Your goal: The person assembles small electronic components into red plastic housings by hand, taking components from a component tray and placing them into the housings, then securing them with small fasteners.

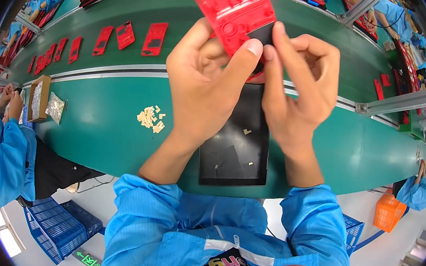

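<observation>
A red plastic housing (236, 11), its molded inner side with ribs and a round boss showing, is held up over the bench by my left hand (201, 95). The left thumb presses on its lower part, and the fingers wrap behind. Against the housing lies a flat black piece (262, 34). My right hand (301, 84) pinches the edge of this piece between thumb and forefinger; the fingertips partly hide it. Below both hands is a black tray (215, 156) with a few small cream pieces (247, 131) on it. Left of it, small cream L-shaped pieces (150, 119) form a loose pile.
Several red housings (155, 39) lie along the green conveyor (179, 12) beyond a metal rail. At left, a co-worker's blue sleeve (1, 145) is near a cardboard box (39, 99) and a plastic bag (55, 108). Blue crates (57, 227) and an orange crate (389, 212) stand below the bench.
</observation>
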The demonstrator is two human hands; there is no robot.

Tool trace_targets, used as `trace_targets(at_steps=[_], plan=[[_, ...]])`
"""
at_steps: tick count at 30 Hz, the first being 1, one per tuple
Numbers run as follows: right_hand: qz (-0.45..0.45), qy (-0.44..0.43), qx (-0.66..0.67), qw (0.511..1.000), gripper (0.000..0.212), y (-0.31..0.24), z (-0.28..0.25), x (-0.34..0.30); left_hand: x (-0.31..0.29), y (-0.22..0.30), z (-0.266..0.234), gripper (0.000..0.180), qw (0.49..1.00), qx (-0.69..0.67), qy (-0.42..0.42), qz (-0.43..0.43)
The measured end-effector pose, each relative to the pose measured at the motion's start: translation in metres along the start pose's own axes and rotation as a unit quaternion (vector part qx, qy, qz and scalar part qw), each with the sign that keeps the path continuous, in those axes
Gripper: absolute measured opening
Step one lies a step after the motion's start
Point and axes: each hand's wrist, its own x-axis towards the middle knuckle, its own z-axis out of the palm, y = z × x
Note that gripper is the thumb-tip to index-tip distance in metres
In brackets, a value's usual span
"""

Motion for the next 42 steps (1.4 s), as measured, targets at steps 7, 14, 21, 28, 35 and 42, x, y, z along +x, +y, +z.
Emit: trace_targets(at_steps=[7, 14, 21, 28, 35, 42], plan=[[0.015, -0.002, 0.138, 0.99, 0.026, 0.008, 0.006, -0.001, 0.006, -0.004, -0.008, 0.024, 1.0, 0.019, 0.017, 0.002], [0.307, -0.103, 0.378, 0.867, 0.009, 0.0, -0.01, 0.007, 0.0, -0.005, 0.0, 0.021, 0.999, 0.015, 0.002, 0.036], [0.201, -0.082, 0.334, 0.917, 0.003, -0.003, -0.008, -0.001, -0.007, -0.004, -0.001, 0.024, 0.999, 0.019, 0.0, 0.029], [0.312, -0.021, 0.271, 0.91, 0.013, 0.035, 0.007, 0.013, 0.012, -0.009, -0.006, 0.041, 0.998, 0.048, 0.015, -0.049], [0.397, -0.22, -0.053, 0.889, 0.034, 0.205, 0.019, -0.048, 0.024, -0.011, -0.016, 0.043, 0.995, 0.085, 0.049, 0.009], [0.391, -0.282, -0.078, 0.873, 0.038, 0.211, 0.015, -0.048, 0.018, -0.001, -0.011, 0.039, 0.983, 0.183, 0.021, 0.019]])
